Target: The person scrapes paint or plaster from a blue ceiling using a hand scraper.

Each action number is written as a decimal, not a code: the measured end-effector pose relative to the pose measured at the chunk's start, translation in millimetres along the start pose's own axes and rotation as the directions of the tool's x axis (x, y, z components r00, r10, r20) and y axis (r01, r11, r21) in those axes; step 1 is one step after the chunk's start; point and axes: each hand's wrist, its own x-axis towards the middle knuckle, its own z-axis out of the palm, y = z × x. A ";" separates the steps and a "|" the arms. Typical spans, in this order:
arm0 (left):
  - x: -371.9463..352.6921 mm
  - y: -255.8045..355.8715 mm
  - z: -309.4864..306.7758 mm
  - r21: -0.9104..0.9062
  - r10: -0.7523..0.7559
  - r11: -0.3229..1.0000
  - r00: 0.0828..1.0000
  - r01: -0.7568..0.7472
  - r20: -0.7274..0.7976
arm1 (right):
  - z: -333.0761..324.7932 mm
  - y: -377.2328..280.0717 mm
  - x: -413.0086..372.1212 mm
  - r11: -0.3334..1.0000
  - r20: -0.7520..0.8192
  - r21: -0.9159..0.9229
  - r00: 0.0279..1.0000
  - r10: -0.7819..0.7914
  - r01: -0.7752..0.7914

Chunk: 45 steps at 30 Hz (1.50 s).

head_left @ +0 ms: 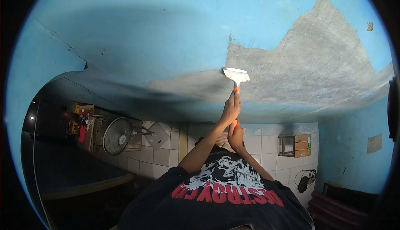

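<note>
A scraper [236,75] with a wide pale metal head and an orange handle is held up against the wall. Its blade lies at the border between blue paint [166,34] and a bare grey patch [308,59]. My left hand [231,108] is wrapped round the upper handle, just below the head. Lower down, my right hand [236,136] grips the bottom end of the same handle.
A standing fan [118,136] is at the left, beside cluttered shelves [85,125]. On the tiled floor [266,146] at the right are a wooden stool [301,145] and a black cable coil [305,181]. A crack runs along the upper left wall.
</note>
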 end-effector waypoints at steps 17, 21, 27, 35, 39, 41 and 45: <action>-8.4 -16.9 -1.4 -0.134 -0.052 0.989 0.996 0.060 0.066 | -0.1 2.8 -12.1 0.996 0.090 -0.003 0.992 0.092 -0.093; -4.1 -10.8 -1.8 -0.046 -0.019 0.999 0.999 0.021 0.048 | -4.9 -5.0 -7.2 0.995 0.121 0.018 0.988 0.100 -0.103; -7.5 -1.5 -1.4 -0.107 -0.132 0.984 0.988 0.141 0.082 | -10.1 -4.4 -8.7 0.994 0.097 0.018 0.990 0.101 -0.103; -10.2 -9.4 2.6 -0.103 -0.120 0.987 0.992 0.122 0.024 | -2.7 8.2 -9.7 0.996 0.099 0.032 0.992 0.081 -0.084; 0.5 20.8 -4.9 -0.041 -0.044 0.998 0.997 0.046 0.057 | -8.6 -22.9 7.1 0.993 -0.011 0.105 0.999 -0.047 0.048; 1.9 15.5 -5.7 -0.069 -0.055 0.996 0.996 0.060 0.074 | -8.5 -22.0 3.9 0.994 0.005 0.112 1.000 -0.017 0.016; -5.9 -9.6 -1.7 -0.056 -0.081 0.995 0.995 0.084 0.063 | -5.1 -9.1 -7.3 0.994 0.047 0.086 0.997 0.063 -0.067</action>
